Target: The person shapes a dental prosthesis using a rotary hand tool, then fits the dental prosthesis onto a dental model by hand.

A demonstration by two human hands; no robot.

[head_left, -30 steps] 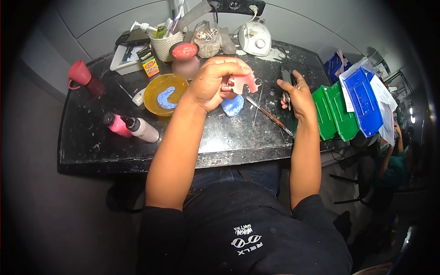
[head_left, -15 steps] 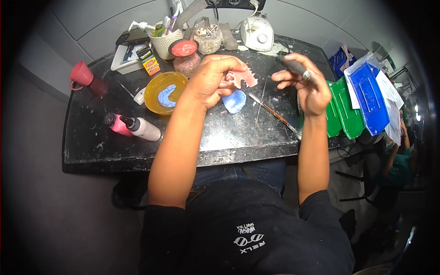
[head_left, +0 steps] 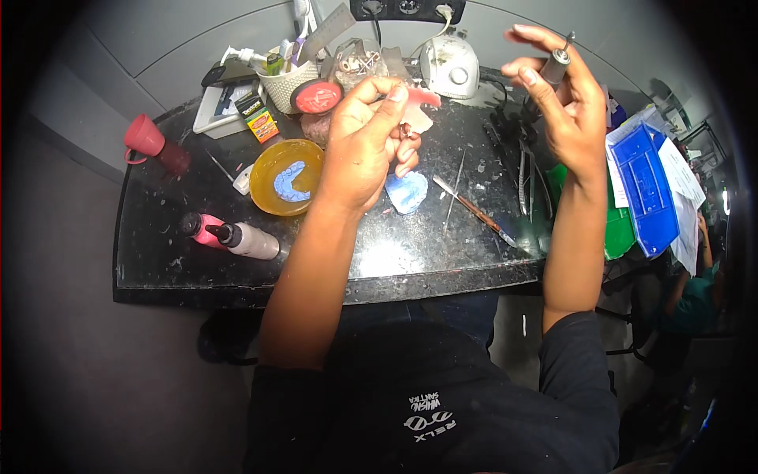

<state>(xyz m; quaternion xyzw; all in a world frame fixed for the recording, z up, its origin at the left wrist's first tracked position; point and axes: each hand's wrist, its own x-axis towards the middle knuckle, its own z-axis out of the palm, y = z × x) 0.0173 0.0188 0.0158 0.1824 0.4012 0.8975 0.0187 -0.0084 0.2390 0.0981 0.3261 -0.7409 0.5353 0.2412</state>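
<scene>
Between the thumb and fingers of my left hand (head_left: pixel 355 150) is a pink denture plate (head_left: pixel 418 117) with an uneven edge, raised above the table. My right hand (head_left: pixel 583 130) is up at the right with a grey rotary handpiece (head_left: pixel 556 67) in its grip. A small bur (head_left: pixel 570 38) sticks out of the handpiece's tip, well apart from the plate. Below my left hand a blue-and-white plaster cast (head_left: pixel 407 194) lies on the table. To its right are a wooden-handled carving knife (head_left: pixel 478 212) and a thin metal instrument (head_left: pixel 455 189).
A yellow bowl (head_left: pixel 259 193) at left contains a blue dental cast (head_left: pixel 289 183). Two squeeze bottles (head_left: pixel 251 241) lie near the front edge, a pink mug (head_left: pixel 144 136) farther left. Pliers (head_left: pixel 524 175) lie near my right forearm, beside blue (head_left: pixel 643 189) and green bins (head_left: pixel 618 233).
My right hand has moved up and right with the handpiece, away from the plate, and the bur now shows. My left hand has turned, so more of the thumb is visible on the plate.
</scene>
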